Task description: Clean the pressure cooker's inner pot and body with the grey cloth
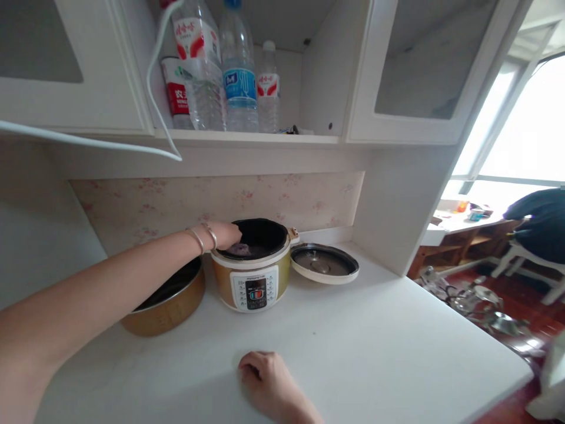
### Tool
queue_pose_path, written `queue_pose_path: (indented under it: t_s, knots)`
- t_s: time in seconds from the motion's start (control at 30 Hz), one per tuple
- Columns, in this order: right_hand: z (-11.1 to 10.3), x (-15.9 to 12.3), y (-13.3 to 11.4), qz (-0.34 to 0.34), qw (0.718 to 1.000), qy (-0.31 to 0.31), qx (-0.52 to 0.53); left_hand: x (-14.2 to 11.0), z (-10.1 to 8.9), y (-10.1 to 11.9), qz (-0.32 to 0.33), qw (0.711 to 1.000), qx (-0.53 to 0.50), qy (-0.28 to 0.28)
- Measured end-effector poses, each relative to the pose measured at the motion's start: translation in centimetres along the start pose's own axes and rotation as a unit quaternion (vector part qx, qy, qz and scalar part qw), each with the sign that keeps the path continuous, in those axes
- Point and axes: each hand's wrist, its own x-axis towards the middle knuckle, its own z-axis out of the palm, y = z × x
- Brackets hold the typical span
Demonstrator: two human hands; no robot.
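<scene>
From the head view, the left hand [229,234] reaches inside the rice cooker [255,287], at a purplish cloth [239,249]; whether it grips, I cannot tell. To its right lies the lid [324,262], seemingly so the mouth is free. The right hand [267,380], loosely curled and apart, rests nearer; the counter [375,347] gives room rightward until its edge. The golden pot [165,312] crowds the left forearm.

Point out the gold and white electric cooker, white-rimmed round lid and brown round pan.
Gold and white electric cooker [256,288]: head view, front control panel.
White-rimmed round lid [324,264]: head view, upturned inner face.
Brown round pan [168,312]: head view, outer wall.
</scene>
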Motion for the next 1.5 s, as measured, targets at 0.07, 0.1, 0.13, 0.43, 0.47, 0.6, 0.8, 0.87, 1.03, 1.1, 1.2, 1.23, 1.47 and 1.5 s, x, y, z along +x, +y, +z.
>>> queue_pose_path:
  t_s: [0.07,0.1,0.13,0.43,0.47,0.6,0.8,0.87,1.03,1.1,1.2,1.23,1.47,1.5]
  knots:
    - [0.2,-0.3,0.0,0.001,1.000,0.009,-0.007,-1.6,-0.8,-0.6,0.011,0.993,0.114,0.017]
    - [0.3,-0.4,0.0,0.001,1.000,0.013,-0.011,-2.5,-1.1,-0.9,0.026,0.987,0.155,0.028]
    - [0.4,-0.6,0.0,-0.001,1.000,0.017,-0.015,-3.5,-1.3,-1.3,0.047,0.981,0.183,0.047]
    - [0.5,-1.5,-1.2,-0.007,0.997,0.020,-0.073,-14.1,-2.2,-6.2,-0.035,0.948,0.234,0.213]
    - [0.5,-1.6,-1.3,-0.007,0.997,0.019,-0.078,-15.6,-1.9,-6.5,-0.048,0.945,0.238,0.219]
    - [0.5,-1.8,-1.8,-0.010,0.996,0.016,-0.091,-22.1,1.1,-7.4,-0.037,0.937,0.248,0.244]
    - [0.8,-1.7,-1.6,-0.007,0.998,0.010,-0.068,-29.8,8.2,-6.1,0.096,0.928,0.232,0.275]
    - [0.9,-1.6,-1.6,-0.002,0.999,0.022,-0.043,-31.1,10.8,-4.8,0.131,0.928,0.224,0.267]
    - [1.8,-2.4,-2.0,0.066,0.991,0.104,0.043,-32.7,16.7,-1.3,0.136,0.955,0.160,0.207]
    - [2.2,-2.8,-2.5,0.068,0.989,0.116,0.064,-32.9,18.4,-0.1,0.128,0.970,0.115,0.172]
    - [2.7,-3.0,-3.6,0.033,0.993,0.098,0.063,-33.3,19.5,1.1,0.111,0.986,0.039,0.116]
    - [2.8,-2.7,-4.0,0.023,0.994,0.092,0.058,-33.4,19.5,1.4,0.101,0.990,0.018,0.101]
    - [2.8,3.4,-7.3,0.020,0.994,0.057,0.090,-34.8,18.0,0.6,0.063,0.983,-0.160,0.066]
    - [2.8,4.7,-7.8,0.029,0.993,0.043,0.104,-34.9,17.8,-0.1,0.052,0.973,-0.211,0.072]
